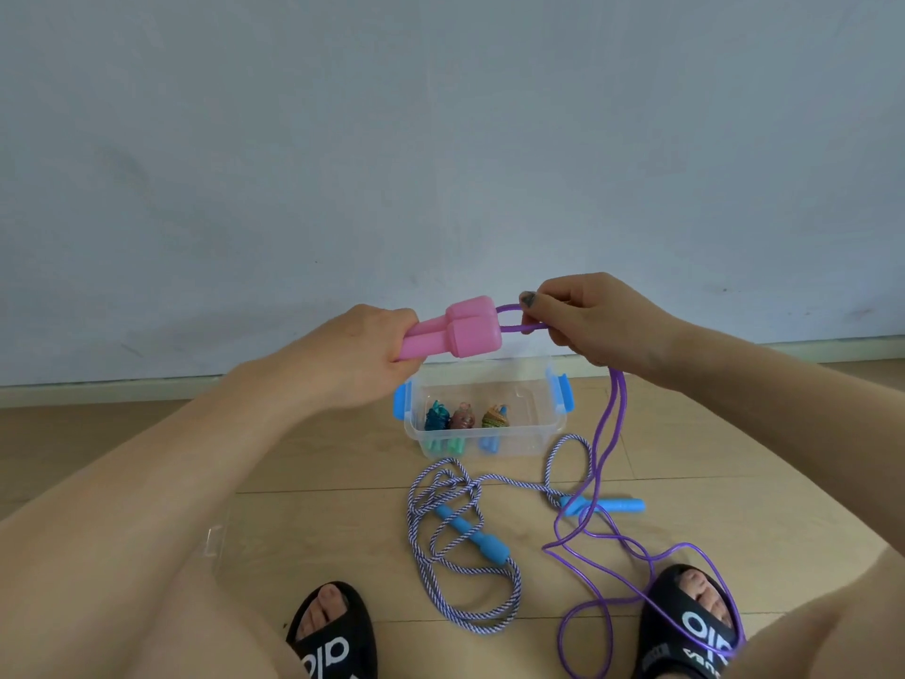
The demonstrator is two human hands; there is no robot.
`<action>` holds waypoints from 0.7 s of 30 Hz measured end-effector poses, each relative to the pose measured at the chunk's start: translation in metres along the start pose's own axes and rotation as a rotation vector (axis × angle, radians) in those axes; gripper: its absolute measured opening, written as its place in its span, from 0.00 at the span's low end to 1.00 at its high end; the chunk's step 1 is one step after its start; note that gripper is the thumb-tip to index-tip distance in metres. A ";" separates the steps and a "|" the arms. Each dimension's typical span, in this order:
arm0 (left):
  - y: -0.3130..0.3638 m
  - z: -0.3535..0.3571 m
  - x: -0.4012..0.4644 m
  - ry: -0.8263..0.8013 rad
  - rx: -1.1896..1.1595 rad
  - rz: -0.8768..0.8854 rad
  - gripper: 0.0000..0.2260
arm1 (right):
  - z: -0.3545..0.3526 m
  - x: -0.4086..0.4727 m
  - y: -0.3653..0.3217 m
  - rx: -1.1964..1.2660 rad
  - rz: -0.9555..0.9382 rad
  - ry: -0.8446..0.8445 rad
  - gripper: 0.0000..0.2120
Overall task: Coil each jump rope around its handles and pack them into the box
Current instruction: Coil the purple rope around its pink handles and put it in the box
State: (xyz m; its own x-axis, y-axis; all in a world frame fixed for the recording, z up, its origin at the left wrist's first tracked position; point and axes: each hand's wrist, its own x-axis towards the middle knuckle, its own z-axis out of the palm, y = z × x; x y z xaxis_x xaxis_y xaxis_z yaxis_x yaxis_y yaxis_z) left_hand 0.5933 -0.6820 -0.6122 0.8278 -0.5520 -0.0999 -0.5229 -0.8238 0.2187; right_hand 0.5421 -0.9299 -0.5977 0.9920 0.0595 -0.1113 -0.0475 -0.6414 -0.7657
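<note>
Left hand (365,357) clenched round both pink handles (453,333), held side by side above the box (482,416). Right hand (595,318) pinches the purple rope (605,433) just where it leaves the handles, fingers curled on a short loop. Rest of the rope hangs down right of the box and sprawls on the floor, one loop lying over the right slipper (693,624). Box is open, with three coiled ropes already inside. Striped rope (460,531) with blue handles lies loose on the floor in front of the box, uncoiled.

Purple rope looks like thin, smooth plastic: light, springy, probably slippery, so turns may slide off. Best to keep hold close to the handles and wind under tension. The loop on the slipper could snag.
</note>
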 end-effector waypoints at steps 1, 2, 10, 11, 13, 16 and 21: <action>-0.001 -0.001 0.000 0.009 0.003 0.004 0.12 | -0.001 0.001 0.001 -0.029 -0.023 0.019 0.19; -0.002 -0.001 0.000 0.027 0.016 0.008 0.13 | -0.001 0.002 0.001 -0.054 -0.046 0.033 0.18; 0.000 -0.008 0.002 0.084 0.067 -0.063 0.14 | 0.000 0.005 0.002 -0.178 -0.118 0.095 0.19; 0.002 -0.009 0.002 0.052 -0.042 -0.078 0.14 | 0.000 0.005 0.004 -0.183 -0.125 0.122 0.19; 0.005 -0.009 0.003 -0.030 -0.332 -0.155 0.14 | 0.007 0.000 0.007 -0.241 -0.236 0.202 0.18; 0.004 -0.006 0.004 -0.102 -0.707 -0.321 0.11 | 0.027 -0.006 0.007 -0.553 -0.351 0.247 0.15; 0.003 0.015 0.015 -0.120 -0.650 -0.434 0.09 | 0.068 -0.021 -0.001 -1.061 -0.276 0.071 0.13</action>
State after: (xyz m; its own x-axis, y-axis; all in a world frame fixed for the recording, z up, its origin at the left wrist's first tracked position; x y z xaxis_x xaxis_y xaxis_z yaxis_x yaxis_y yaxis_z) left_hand 0.6013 -0.6949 -0.6280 0.8838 -0.2393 -0.4020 0.0955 -0.7490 0.6557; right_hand 0.5133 -0.8779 -0.6376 0.9590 0.2801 0.0429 0.2685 -0.9465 0.1790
